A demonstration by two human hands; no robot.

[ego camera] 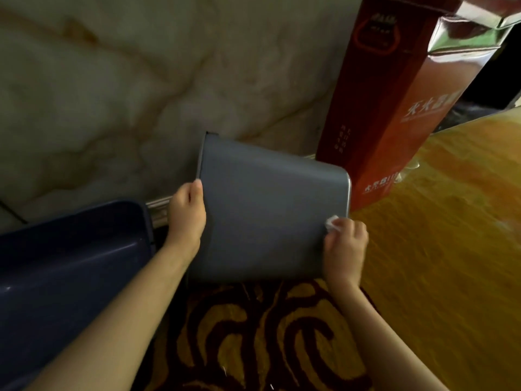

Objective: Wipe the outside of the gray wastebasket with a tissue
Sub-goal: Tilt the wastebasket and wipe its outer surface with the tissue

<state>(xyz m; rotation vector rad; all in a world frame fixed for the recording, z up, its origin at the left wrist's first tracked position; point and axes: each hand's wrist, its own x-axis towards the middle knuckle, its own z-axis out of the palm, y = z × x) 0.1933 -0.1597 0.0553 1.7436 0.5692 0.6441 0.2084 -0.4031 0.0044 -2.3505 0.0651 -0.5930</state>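
Marbled wall (118, 80) behind, patterned carpet (253, 334) below. One gray wastebasket (270, 215) tipped on its side, off the floor; left hand (187, 218) clamps its rim edge. Right hand (345, 246) pinches one tissue (331, 222) against the near-bottom corner. Wiping looks underway; remaining faces unverified. One dark blue bin (70, 263) left, one red box (394, 108) right.

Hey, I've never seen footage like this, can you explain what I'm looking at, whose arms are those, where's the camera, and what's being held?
There is one picture, taken by a wide-angle camera worn on a person's head, looking down at their own bare arms. No machine is involved. The left hand has a grip on the rim end of a gray wastebasket, which is tipped on its side. The right hand presses a small white tissue against the basket's outside near its base. Around them: a dark blue bin at left, a tall red box behind, a patterned rug below.
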